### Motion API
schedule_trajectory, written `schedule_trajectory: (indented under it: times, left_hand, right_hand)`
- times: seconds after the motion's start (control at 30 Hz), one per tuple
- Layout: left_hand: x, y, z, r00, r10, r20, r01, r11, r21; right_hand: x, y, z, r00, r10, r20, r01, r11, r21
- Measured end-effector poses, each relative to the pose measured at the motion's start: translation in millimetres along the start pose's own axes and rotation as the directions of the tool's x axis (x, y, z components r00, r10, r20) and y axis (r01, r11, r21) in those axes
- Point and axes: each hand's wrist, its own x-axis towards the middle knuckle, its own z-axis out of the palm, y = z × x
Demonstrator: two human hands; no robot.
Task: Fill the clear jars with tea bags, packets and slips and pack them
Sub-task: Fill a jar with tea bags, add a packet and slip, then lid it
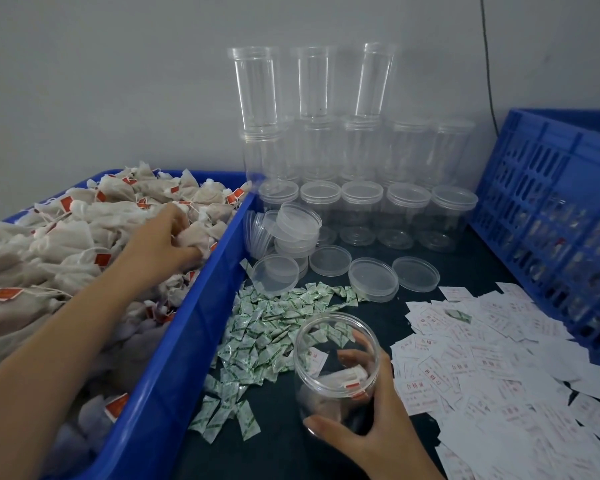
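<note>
The left arm is stretching out across the bin (187, 341), forearm lying low over the heaped tea bags (66, 244). The left hand (163, 242) is digging palm-down into the pile near the bin's far right side. Its fingers (177, 220) are curling and the thumb is closing in beneath them, pinching one tea bag (194, 237).

The right hand (374, 414) is holding the jar (336, 362) just right of the bin, over the dark desk (284, 452). The jar is tilting with its open mouth upward. The fingers are wrapping round its far side and showing through the clear wall, and the thumb is pressing near its base. A second tea bag (340, 379) and a slip (317, 362) are lying inside.

Packets (267, 327) are lying scattered along the bin's right wall, partly behind the jar. Slips (482, 368) are spreading farther right of the bin. Lids (329, 259) and empty jars (361, 150) are standing beyond the bin's far right corner, with a crate (551, 188) farthest right of it.
</note>
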Motion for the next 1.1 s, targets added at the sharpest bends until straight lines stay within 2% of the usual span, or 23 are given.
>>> schedule_trajectory:
  times: [0.1,0.23,0.33,0.47,0.53,0.67,0.73,0.8,0.87,0.97,1.0,1.03,1.07,1.1]
  left_hand:
    - [-4.3,13.6,-3.7,0.997,0.075,-0.014,-0.076,0.984,-0.162]
    - [-19.3,43.2,2.7,0.953,0.268,0.139,-0.211,0.921,-0.327]
    - [-34.2,64.6,11.9,0.912,0.328,0.245,-0.151,0.827,-0.541]
    - [-49.7,81.4,22.0,0.864,0.355,0.357,-0.009,0.719,-0.694]
    - [-54.9,85.7,26.1,0.829,0.38,0.411,0.025,0.708,-0.706]
    - [-59.5,87.4,26.6,0.709,0.461,0.535,-0.003,0.76,-0.65]
    - [-53.7,84.6,21.6,0.748,0.449,0.489,-0.034,0.762,-0.647]
    - [-41.2,77.1,14.4,0.853,0.37,0.368,-0.061,0.771,-0.634]
    - [-24.6,62.3,9.2,0.953,0.236,0.192,-0.105,0.848,-0.519]
    - [-0.4,20.2,4.1,0.998,0.062,-0.023,-0.064,0.994,-0.09]
    - [4.6,4.1,1.4,1.0,0.027,-0.011,-0.026,0.998,0.063]
    - [7.3,-10.1,-0.9,0.997,-0.021,0.071,0.007,0.981,0.194]
    - [7.5,-22.9,-1.4,0.974,-0.095,0.205,0.023,0.945,0.327]
    - [5.6,-32.0,0.0,0.915,-0.189,0.355,-0.01,0.871,0.491]
  right_hand:
    - [0.1,-0.3,-0.7,1.0,-0.006,-0.004,0.006,1.0,-0.006]
    - [-0.2,-0.4,-0.7,1.0,-0.016,-0.011,0.016,1.0,-0.008]
    - [-0.5,-0.7,-0.7,1.0,-0.017,-0.013,0.017,1.0,-0.008]
    - [-1.0,-0.8,-0.8,0.999,-0.027,-0.019,0.027,0.999,-0.018]
    - [-0.9,-1.2,-0.6,0.999,-0.033,-0.024,0.032,0.999,-0.027]
    - [0.7,-3.9,1.0,0.999,-0.046,-0.013,0.046,0.999,-0.01]
    - [0.7,-1.8,1.6,0.999,-0.045,0.001,0.045,0.999,-0.007]
    - [-0.1,0.8,1.2,1.0,-0.03,-0.001,0.03,1.0,-0.007]
    - [-0.4,2.4,0.8,1.0,-0.023,-0.004,0.023,1.0,-0.011]
    - [-0.4,4.1,1.2,1.0,-0.019,-0.001,0.019,1.0,0.006]
    - [-0.3,4.5,1.5,1.0,-0.016,-0.003,0.016,1.0,0.01]
    - [-0.6,4.7,2.0,1.0,-0.013,-0.004,0.013,1.0,0.011]
    - [-0.8,4.8,2.3,1.0,-0.012,-0.005,0.012,1.0,0.011]
    - [-1.3,5.1,2.5,1.0,-0.012,-0.004,0.012,1.0,0.009]
